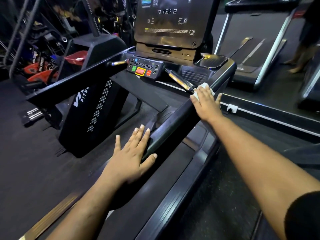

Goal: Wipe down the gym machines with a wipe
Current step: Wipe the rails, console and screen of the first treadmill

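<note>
**Handrail wipe near the controls**

Fingers of the left hand (131,153) are laid flat and straight on the near end of the padded handrail (174,123), nothing held. Farther along, the wipe (203,87) is pressed onto the rail under the right hand (206,104), fingers extended. Beyond, the button panel (144,68) could be brushed and triggered if the stroke overruns.

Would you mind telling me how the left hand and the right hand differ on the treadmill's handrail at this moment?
The right hand presses a white wipe onto the handrail; the left hand is bare. The right hand sits farther up the handrail, toward the control panel; the left hand rests at its near end. The right hand lies across the handrail; the left hand mostly beside it, thumb on it. Both are flat, with straight fingers.
</note>
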The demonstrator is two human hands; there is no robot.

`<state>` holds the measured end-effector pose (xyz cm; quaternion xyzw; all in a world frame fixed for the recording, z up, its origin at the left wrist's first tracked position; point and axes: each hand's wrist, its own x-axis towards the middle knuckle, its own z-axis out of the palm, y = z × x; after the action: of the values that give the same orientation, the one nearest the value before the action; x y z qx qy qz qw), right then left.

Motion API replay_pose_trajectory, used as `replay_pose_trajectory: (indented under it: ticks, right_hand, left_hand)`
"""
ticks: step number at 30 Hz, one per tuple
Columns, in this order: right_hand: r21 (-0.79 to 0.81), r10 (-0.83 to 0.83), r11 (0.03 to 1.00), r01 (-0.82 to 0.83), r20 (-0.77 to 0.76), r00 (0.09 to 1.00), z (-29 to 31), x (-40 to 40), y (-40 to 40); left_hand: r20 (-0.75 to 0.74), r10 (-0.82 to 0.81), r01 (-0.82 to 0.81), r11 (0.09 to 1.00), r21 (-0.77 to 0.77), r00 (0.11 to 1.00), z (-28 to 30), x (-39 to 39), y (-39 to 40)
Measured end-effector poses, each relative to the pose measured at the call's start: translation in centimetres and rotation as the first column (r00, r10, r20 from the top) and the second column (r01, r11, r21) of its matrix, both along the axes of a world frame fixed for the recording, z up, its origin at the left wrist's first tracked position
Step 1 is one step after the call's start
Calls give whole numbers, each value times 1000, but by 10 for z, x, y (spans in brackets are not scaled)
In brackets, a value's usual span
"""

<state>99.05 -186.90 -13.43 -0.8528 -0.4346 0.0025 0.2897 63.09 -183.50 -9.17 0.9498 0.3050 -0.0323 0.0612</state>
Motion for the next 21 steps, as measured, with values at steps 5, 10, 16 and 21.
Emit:
replay_pose_trajectory:
  ticks: [5,10,16,21]
  right_hand:
    - [114,78,990,-77,-5,997,-14,-53,-9]
    - [207,148,968,-142,-15,989,-20,-132,-22]
    - [238,176,957,-168,-11,984,-23,-214,-37]
    - [252,187,950,-182,2,982,-26,-273,-46]
  left_hand:
    - [99,-3,3,1000,-7,995,2,-11,-3]
    - [92,-2,1,1000,1,996,3,-37,-7]
    - [197,68,-55,996,-70,978,1,-82,-5]
    - [337,109,-38,977,-210,935,-9,-109,-1]
